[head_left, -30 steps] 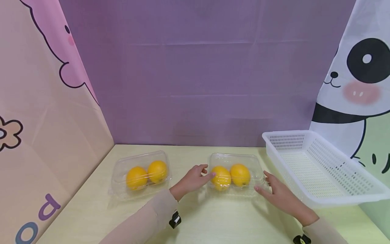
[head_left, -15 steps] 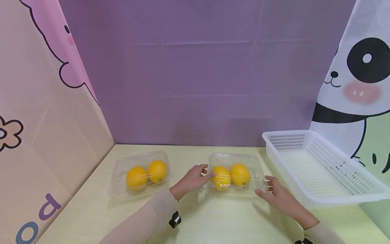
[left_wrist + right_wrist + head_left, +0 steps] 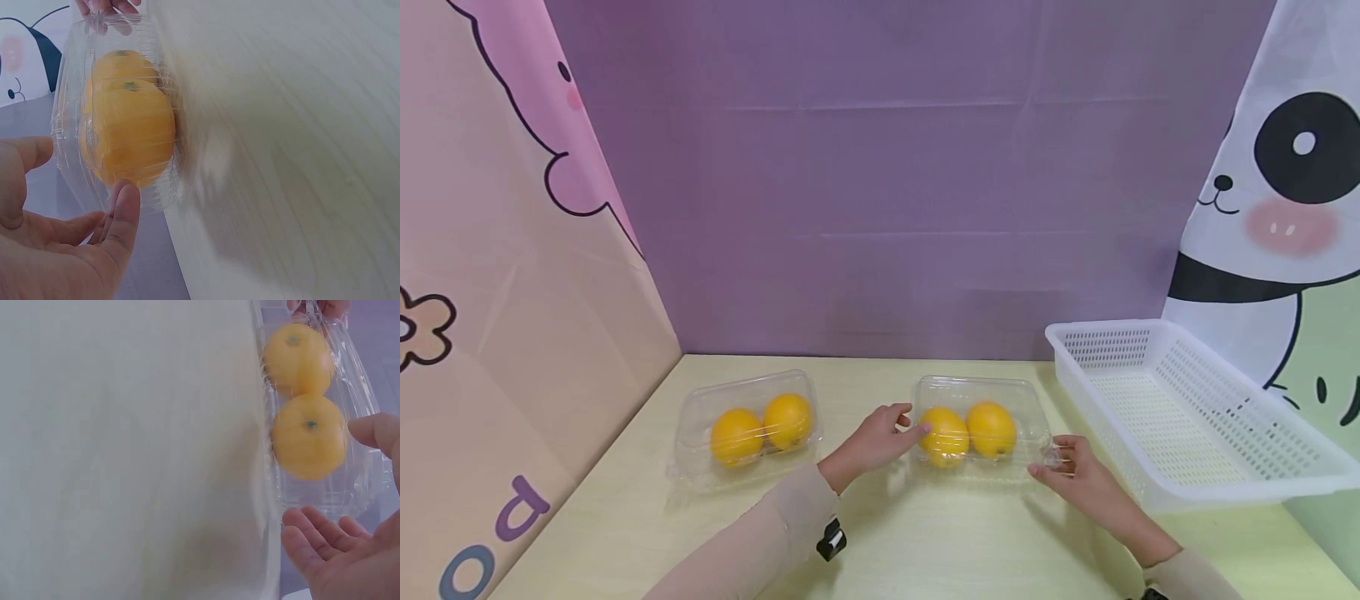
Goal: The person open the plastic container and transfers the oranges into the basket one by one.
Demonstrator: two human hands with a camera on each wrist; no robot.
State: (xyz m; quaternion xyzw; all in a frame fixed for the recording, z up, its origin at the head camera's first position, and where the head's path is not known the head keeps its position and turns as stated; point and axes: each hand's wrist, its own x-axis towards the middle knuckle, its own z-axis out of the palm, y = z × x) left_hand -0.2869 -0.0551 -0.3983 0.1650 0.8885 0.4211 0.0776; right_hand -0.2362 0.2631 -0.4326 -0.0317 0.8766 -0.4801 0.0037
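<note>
A clear plastic clamshell box (image 3: pixel 977 389) with two oranges (image 3: pixel 991 429) in it stands on the table in front of me. My left hand (image 3: pixel 876 440) is at its left end, thumb tip over the front left edge and fingers apart from one another. In the left wrist view the thumb (image 3: pixel 128 203) overlaps the plastic wall by the nearer orange. My right hand (image 3: pixel 1090 483) is at the right end, thumb by the front right corner and fingers beside the end tab. In the right wrist view its fingers (image 3: pixel 306 537) are loosely extended near the box's end.
To the left stands a second clear clamshell box (image 3: pixel 700 417) with two oranges (image 3: pixel 737 437) inside. A white perforated plastic basket (image 3: pixel 1127 450) lies on the right, close to my right hand. A purple backdrop (image 3: pixel 865 192) rises behind the light wooden table (image 3: pixel 940 542).
My right hand has shifted slightly down and its fingers have drawn closer to the box's right end. The left hand, both boxes and the basket stay in place.
</note>
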